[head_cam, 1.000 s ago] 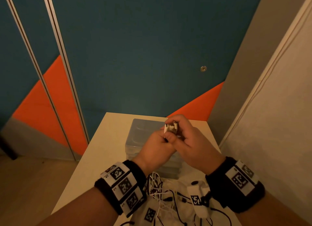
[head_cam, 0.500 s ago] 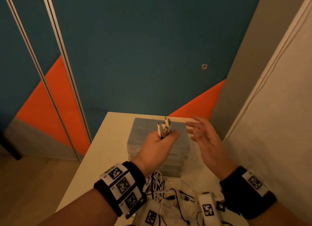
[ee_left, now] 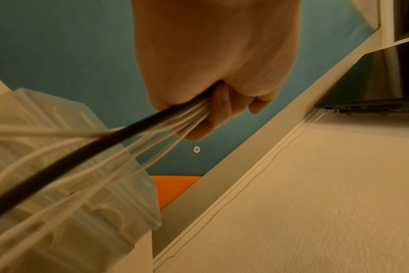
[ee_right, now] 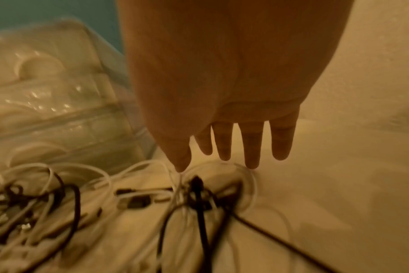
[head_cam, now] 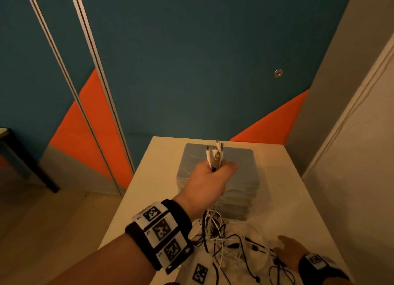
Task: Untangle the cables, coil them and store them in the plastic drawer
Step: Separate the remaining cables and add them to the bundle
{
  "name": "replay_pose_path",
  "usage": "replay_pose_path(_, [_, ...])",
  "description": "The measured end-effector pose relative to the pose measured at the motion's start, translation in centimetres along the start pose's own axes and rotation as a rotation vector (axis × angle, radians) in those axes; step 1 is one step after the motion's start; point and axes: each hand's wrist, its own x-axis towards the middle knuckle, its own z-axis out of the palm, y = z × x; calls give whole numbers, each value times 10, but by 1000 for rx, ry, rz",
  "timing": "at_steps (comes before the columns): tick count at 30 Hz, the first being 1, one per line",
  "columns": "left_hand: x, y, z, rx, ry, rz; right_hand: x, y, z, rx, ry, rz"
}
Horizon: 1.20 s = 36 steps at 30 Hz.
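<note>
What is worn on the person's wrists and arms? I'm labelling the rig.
The left wrist carries a black band with white blocks bearing square black-and-white markers. The right wrist has a similar black band and white marker block. The left forearm is bare, no sleeve.

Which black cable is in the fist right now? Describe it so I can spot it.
On the table, the left hand is raised over the drawer unit, gripping a bundle of cables. The black cable runs down from the fist, the only dark, thicker strand among thin white ones.
</note>
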Motion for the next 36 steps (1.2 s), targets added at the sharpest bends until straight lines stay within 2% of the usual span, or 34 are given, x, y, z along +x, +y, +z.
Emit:
replay_pose_path(4, [2, -10, -4, 10, 30, -13, -1, -4, 16, -123, 15, 14])
replay_pose_path(8, [4, -17, -3, 28, 37, -38, 0, -4, 21, -144, 28, 35])
replay_pose_path(10, [6, -19, 2, 39, 27, -34, -2, -1, 19, -93, 87, 38])
replay_pose_path(13, [7, -19, 10, 42, -15, -29, -11, 1, 14, 49, 264, 4])
replay_pose_path(15, [9, -19, 14, 41, -29, -32, -17, 0, 5, 199, 361, -53])
replay_pose_path(21, [14, -21, 29, 16, -45, -53, -46, -6, -22, 469, 479, -200])
replay_pose_path(26, [15, -23, 41, 11, -51, -106, -79, -32, -49, 756, 668, -352])
replay_pose_path(30, [11, -23, 50, -94, -102, -178, -104, -70, -76, 840, 722, -553])
replay_pose_path(36, [7, -22, 58, -40, -53, -129, -145, -123, -97, 906, 764, -832])
